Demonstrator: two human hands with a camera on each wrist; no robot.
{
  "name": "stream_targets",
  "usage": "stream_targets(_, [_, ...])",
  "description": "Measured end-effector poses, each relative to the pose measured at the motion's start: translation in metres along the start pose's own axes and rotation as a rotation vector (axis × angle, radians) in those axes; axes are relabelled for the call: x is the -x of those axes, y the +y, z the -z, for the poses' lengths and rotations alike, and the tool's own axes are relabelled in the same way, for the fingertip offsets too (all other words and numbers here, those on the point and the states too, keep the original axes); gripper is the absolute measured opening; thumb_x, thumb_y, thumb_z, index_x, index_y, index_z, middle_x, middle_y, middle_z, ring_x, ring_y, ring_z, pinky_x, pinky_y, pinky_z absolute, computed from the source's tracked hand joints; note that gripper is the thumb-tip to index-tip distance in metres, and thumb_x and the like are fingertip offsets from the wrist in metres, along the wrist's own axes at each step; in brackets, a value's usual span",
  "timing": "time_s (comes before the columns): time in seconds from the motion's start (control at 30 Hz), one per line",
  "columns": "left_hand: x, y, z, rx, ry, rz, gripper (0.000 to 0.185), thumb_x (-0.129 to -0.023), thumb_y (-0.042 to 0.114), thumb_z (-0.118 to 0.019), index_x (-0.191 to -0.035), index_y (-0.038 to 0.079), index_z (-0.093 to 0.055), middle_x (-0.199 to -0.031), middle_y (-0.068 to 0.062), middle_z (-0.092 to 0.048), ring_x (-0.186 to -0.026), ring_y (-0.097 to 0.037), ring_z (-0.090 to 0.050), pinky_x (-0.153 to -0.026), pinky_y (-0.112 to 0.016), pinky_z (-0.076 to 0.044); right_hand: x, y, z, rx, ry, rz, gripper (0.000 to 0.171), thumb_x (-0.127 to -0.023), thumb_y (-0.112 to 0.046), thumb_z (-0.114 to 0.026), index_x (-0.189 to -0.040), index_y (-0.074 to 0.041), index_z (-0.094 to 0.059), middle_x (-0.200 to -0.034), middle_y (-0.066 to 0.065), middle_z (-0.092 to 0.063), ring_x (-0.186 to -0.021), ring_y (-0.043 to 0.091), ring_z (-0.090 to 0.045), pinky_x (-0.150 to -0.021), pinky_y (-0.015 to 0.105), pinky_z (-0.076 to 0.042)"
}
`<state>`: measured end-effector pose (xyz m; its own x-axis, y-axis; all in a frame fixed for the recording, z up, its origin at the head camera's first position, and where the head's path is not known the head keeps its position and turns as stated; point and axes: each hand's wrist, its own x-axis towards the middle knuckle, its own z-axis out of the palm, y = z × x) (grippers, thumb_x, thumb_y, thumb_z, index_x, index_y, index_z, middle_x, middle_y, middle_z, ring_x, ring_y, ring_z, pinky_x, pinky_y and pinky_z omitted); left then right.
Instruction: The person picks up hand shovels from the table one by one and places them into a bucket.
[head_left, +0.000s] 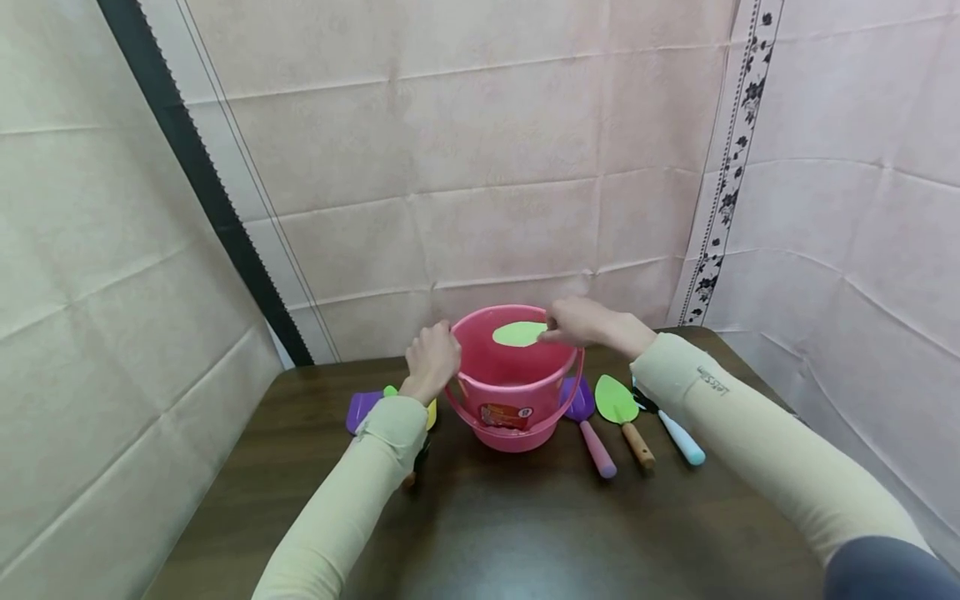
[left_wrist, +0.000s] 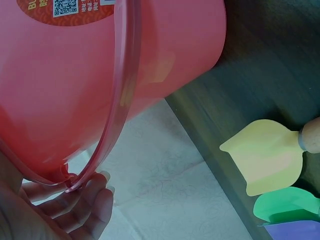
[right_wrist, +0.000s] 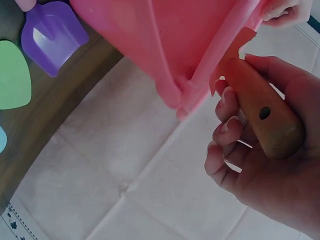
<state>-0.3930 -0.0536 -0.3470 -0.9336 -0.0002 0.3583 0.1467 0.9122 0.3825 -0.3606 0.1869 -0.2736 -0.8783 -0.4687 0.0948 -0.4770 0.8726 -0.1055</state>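
Note:
A pink bucket (head_left: 517, 375) with its handle lowered stands on the dark wooden table. My left hand (head_left: 433, 358) grips its rim at the left; in the left wrist view the fingers of that hand lie by the handle's pivot. In my right hand (head_left: 588, 321) is a small garden trowel, held by its wooden handle (right_wrist: 265, 110) between thumb and fingers. Its pale green blade (head_left: 519, 334) points left, over the bucket's mouth. The right wrist view shows the trowel's blade end partly hidden behind the bucket's rim.
Right of the bucket lie a purple shovel (head_left: 598, 448) with a pink handle, a green leaf-shaped trowel (head_left: 617, 402) and a blue-handled tool (head_left: 682, 437). To the left, partly behind my arm, are a yellow trowel (left_wrist: 272, 157), a green tool (left_wrist: 285, 205) and a purple one (head_left: 363, 408).

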Motion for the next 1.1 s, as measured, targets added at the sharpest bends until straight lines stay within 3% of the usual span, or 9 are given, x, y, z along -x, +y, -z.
stream_targets(0.17, [0.0,0.0,0.001,0.0,-0.01,0.01,0.027,-0.099,0.021,-0.044,-0.114,0.01,-0.063,-0.101,-0.012,-0.07,-0.091,-0.033,-0.068,-0.075,-0.047,-0.054,-0.009,-0.008,-0.004,0.056,-0.043,-0.035,0.036,-0.086,-0.032,-0.07,-0.061,-0.013,-0.052,-0.056,-0.006,-0.042,-0.054,0.01,-0.039,-0.052,0.025,-0.031])
stream_targets(0.4, [-0.001,0.001,0.002,0.005,-0.011,0.007,0.024,-0.098,0.02,-0.046,-0.109,0.008,-0.064,-0.094,-0.011,-0.069,-0.084,-0.03,-0.068,-0.07,-0.044,-0.054,-0.021,-0.015,-0.013,0.116,-0.103,-0.103,0.025,-0.085,-0.033,-0.07,-0.079,-0.01,-0.063,-0.073,0.001,-0.063,-0.068,0.016,-0.058,-0.062,0.031,-0.046])
stream_targets(0.6, [-0.001,0.0,0.001,0.0,-0.011,0.007,0.023,-0.098,0.02,-0.046,-0.106,0.008,-0.064,-0.089,-0.01,-0.068,-0.08,-0.028,-0.068,-0.067,-0.043,-0.054,-0.028,-0.018,-0.022,0.144,-0.162,-0.095,0.026,-0.086,-0.033,-0.069,-0.081,-0.009,-0.062,-0.076,0.001,-0.063,-0.069,0.014,-0.056,-0.065,0.032,-0.046])
stream_targets(0.87, [0.0,0.002,0.001,-0.007,-0.005,0.007,0.023,-0.099,0.02,-0.046,-0.107,0.008,-0.064,-0.09,-0.01,-0.069,-0.08,-0.028,-0.068,-0.066,-0.042,-0.054,-0.032,-0.022,-0.03,0.126,-0.196,-0.075,0.024,-0.087,-0.031,-0.069,-0.085,-0.008,-0.062,-0.078,0.003,-0.062,-0.07,0.015,-0.054,-0.064,0.029,-0.046])
stream_targets(1.1, [0.001,0.002,0.002,-0.005,-0.019,0.015,0.024,-0.099,0.02,-0.046,-0.109,0.008,-0.064,-0.09,-0.01,-0.068,-0.079,-0.027,-0.067,-0.067,-0.041,-0.053,-0.035,-0.024,-0.037,0.061,-0.265,-0.116,0.023,-0.089,-0.029,-0.067,-0.092,-0.008,-0.058,-0.081,0.005,-0.061,-0.074,0.017,-0.056,-0.067,0.028,-0.046])
